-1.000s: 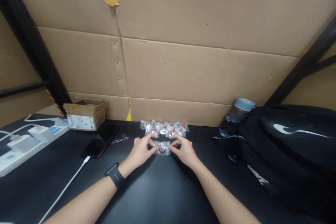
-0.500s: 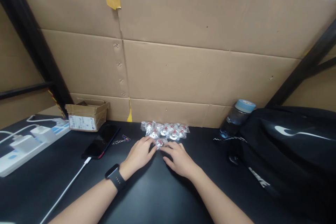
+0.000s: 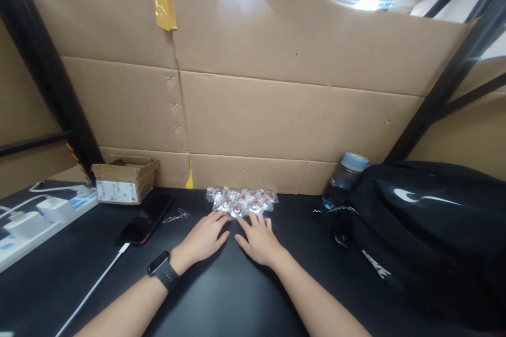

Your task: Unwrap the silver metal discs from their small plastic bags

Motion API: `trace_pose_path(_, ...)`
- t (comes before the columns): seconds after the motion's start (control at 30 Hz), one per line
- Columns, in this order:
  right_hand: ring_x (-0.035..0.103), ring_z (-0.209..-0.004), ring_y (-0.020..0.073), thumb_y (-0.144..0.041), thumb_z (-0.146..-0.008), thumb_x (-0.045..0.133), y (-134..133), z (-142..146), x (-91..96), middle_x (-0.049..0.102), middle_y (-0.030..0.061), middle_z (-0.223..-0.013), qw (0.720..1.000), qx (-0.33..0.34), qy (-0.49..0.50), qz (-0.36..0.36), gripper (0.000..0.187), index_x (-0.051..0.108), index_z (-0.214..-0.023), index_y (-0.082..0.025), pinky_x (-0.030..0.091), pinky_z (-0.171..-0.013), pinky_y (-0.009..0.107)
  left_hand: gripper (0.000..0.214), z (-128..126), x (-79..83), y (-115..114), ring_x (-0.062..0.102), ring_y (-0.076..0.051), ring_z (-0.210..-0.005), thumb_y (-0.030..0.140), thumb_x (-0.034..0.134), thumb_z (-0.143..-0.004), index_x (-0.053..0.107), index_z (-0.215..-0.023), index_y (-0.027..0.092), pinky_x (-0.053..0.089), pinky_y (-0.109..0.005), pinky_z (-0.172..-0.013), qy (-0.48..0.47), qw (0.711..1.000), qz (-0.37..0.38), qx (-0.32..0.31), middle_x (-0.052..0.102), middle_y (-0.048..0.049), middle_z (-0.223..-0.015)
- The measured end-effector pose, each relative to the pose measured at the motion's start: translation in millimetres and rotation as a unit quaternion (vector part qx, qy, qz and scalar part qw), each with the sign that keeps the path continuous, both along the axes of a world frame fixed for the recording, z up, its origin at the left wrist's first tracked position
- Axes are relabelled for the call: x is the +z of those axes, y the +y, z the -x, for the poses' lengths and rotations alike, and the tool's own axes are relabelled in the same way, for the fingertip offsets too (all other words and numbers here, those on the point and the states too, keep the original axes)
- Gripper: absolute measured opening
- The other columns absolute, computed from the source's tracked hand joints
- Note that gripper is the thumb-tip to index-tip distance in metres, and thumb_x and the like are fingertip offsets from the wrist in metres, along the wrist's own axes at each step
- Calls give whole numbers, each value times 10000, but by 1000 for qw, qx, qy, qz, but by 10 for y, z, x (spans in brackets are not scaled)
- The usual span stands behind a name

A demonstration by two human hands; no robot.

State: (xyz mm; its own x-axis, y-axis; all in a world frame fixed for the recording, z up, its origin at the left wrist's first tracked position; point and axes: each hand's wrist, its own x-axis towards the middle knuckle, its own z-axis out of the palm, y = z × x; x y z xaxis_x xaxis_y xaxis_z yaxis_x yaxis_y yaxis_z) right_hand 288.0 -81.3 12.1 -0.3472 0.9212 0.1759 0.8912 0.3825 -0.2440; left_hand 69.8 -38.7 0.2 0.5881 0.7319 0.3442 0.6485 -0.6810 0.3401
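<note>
Several round silver items with red marks, each in a clear plastic packet (image 3: 234,208), lie bunched together on the black table (image 3: 233,295), close to the cardboard wall. My left hand (image 3: 207,234) rests at the near left edge of the packets, fingers stretched forward and thumb apart. On the near right side, my right hand (image 3: 259,238) lies with its fingers spread, the fingertips at the packets. Neither hand grips anything. The fingertips partly cover the nearest packets. A dark watch (image 3: 163,269) is on my left wrist.
At the left are a white power strip (image 3: 85,202), an opened cardboard box (image 3: 124,181), a charging phone (image 3: 146,219) and a small chain charm (image 3: 177,215). A blue-lidded bottle (image 3: 343,181) and a black backpack (image 3: 419,226) stand right. The cardboard wall (image 3: 245,121) bounds the back.
The nearest packet, earlier between my fingertips, now sits closer against the others. My fingers have spread and straightened. The view has tilted up, showing more ceiling.
</note>
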Motion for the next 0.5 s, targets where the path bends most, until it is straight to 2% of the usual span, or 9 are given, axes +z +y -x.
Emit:
trace_pose_path(0.17,432,-1347,371,-440,-970,496,-113,-27,146,487,157,-1474,1000,11,4,12,497,507,-1432,-259,384,-1049,556,532,31,-33,-5,443,-282,-1416,392,541,-941,513,-1445,225,369,-459,-1170,28,998,60,-17,475,-110,-1529)
trace_pose_path(0.3,594,-1193,372,-375,-876,634,-448,-79,274,625,152,-1343,999,18,-28,29,427,652,-1280,-237,476,-988,503,583,78,-9,-234,406,-316,-1433,407,528,-933,505,-1467,176,386,-463,-1170,74,994,64,57,422,-141,-1549)
trace_pose_path(0.33,626,-1150,377,-399,-848,670,-550,-120,241,654,137,-1312,999,21,-31,35,418,678,-1242,-260,487,-979,514,585,130,-35,-322,404,-323,-1431,410,527,-930,503,-1472,191,394,-470,-1166,83,992,62,71,418,-131,-1550)
trace_pose_path(0.4,610,-1215,370,-440,-844,678,-747,-259,58,638,79,-1368,1000,15,-2,17,454,653,-1287,-344,478,-1020,505,580,303,-162,-509,374,-325,-1445,441,510,-941,467,-1494,273,398,-490,-1170,70,993,56,80,390,-64,-1565)
trace_pose_path(0.47,586,-1270,360,-470,-837,679,-924,-466,-258,584,15,-1436,1000,26,11,7,526,591,-1355,-439,523,-986,475,589,553,-387,-688,379,-333,-1438,477,526,-930,400,-1501,399,424,-516,-1155,60,992,56,90,368,26,-1567)
trace_pose_path(0.5,605,-1251,350,-457,-871,639,-1005,-584,-439,596,-13,-1416,999,-8,19,-25,480,585,-1347,-483,528,-984,488,588,691,-522,-770,407,-338,-1421,469,544,-919,382,-1485,458,438,-534,-1142,61,991,61,99,385,63,-1551)
